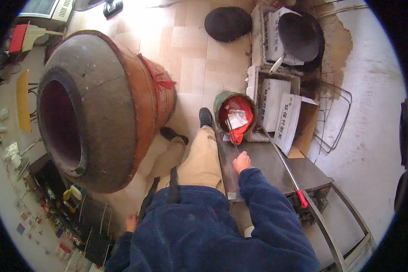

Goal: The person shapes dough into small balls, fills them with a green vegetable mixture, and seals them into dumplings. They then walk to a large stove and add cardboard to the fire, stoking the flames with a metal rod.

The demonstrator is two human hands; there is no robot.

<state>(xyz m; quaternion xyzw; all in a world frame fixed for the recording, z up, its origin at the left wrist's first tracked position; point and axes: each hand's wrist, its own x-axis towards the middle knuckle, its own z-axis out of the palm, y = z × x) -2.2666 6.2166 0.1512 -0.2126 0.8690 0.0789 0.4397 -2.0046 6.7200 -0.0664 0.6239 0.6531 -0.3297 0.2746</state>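
Observation:
My right hand is closed around the near end of thin dark metal tongs or rods, over the edge of a dark metal-topped counter. Their far end reaches to the mouth of a green bin, which holds a red plastic bag and crumpled white paper. Down by my side at the lower left is my left hand, partly hidden by the sleeve; whether it holds anything does not show. A metal pole with a red handle lies across the counter, right of my right hand.
A large drum-shaped clay oven with a dark round opening stands at the left. Cardboard boxes, a wok and a wire rack are at the right. A round black object lies on the tiled floor. Shelves with small goods stand lower left.

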